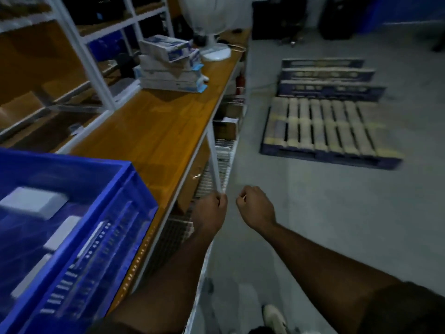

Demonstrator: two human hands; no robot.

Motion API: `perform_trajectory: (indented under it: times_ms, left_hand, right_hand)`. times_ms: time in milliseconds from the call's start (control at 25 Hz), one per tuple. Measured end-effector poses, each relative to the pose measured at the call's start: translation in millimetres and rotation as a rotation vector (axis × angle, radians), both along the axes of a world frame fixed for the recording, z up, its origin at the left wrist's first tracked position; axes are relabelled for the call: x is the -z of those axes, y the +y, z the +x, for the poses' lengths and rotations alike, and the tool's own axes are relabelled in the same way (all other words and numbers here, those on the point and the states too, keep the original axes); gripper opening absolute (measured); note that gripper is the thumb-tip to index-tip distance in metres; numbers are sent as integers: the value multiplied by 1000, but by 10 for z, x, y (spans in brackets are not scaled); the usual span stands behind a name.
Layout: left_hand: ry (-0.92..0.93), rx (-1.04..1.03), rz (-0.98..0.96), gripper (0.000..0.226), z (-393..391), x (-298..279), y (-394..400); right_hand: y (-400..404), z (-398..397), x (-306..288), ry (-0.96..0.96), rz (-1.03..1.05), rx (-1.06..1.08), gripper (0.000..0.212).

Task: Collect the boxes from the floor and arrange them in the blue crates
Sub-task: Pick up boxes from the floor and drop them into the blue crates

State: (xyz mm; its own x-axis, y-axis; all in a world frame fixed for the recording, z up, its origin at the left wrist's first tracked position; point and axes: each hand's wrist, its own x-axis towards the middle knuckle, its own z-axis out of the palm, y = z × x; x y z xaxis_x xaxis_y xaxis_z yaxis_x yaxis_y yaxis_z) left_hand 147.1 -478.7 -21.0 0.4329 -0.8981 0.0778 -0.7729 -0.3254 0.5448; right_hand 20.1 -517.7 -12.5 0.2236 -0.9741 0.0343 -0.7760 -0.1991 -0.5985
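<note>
Head view: both hands' fingers curled, empty; blue crate (72,237) on wooden shelf (149,131), pallet (330,131) well apart.

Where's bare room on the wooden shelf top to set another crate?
The free patch on the wooden shelf top lies between the blue crate at the near end and the stack of boxes farther along. Past the stack it is crowded: a white fan base stands there. The crate already holds white boxes.
</note>
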Motion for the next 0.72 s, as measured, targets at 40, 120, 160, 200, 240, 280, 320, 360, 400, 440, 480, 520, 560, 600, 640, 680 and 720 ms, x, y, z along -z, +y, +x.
perform_trajectory:
  times_ms: [40,120,160,200,240,280,320,360,400,440,480,520,560,600,640,680,720]
  left_hand:
    - [4,56,8,38,-143,42,-48]
    - [24,163,24,37,-469,123,-100]
    - [27,224,33,36,-659,172,-101]
    - [24,280,41,36,-837,223,-87]
    - [17,336,50,36,-1014,267,-67]
    - [9,391,58,35,-1195,295,-38]
    - [-7,444,64,35,-1374,315,-16]
    - [-26,508,63,36,-1578,327,6]
    - [-47,566,60,37,-1768,335,33]
    - [-60,617,53,38,-1960,324,76]
    - [-66,662,45,39,-2156,310,125]
    - [-64,700,36,40,-2340,294,168]
    - [-65,744,29,41,-2548,283,212]
    - [-72,782,27,41,-2743,278,252]
    - [-81,820,30,42,-2941,269,303]
    - [-86,856,36,41,-3143,261,368]
    - [-85,887,39,41,-3333,258,441]
  right_hand:
    - [36,-169,54,12,6,62,18]
    - [140,-521,158,39,11,188,20]
    - [218,-719,208,57,17,253,21]
    - [300,-904,250,77,26,310,23]
    - [389,-1092,299,95,33,366,24]
    - [483,-1280,343,111,34,422,25]
    - [577,-1461,384,121,32,477,26]
    - [679,-1661,414,126,26,541,26]
    - [778,-1842,435,124,22,600,25]
    - [872,-2015,452,120,17,658,25]
    - [970,-2187,465,117,12,715,24]
    - [1058,-2340,473,117,9,765,25]
    - [1158,-2509,481,117,7,813,25]
    - [1251,-2662,481,116,6,852,25]
    - [1345,-2820,484,115,6,885,25]
    - [1446,-2988,477,115,8,916,25]
    - [1548,-3156,463,115,12,949,25]
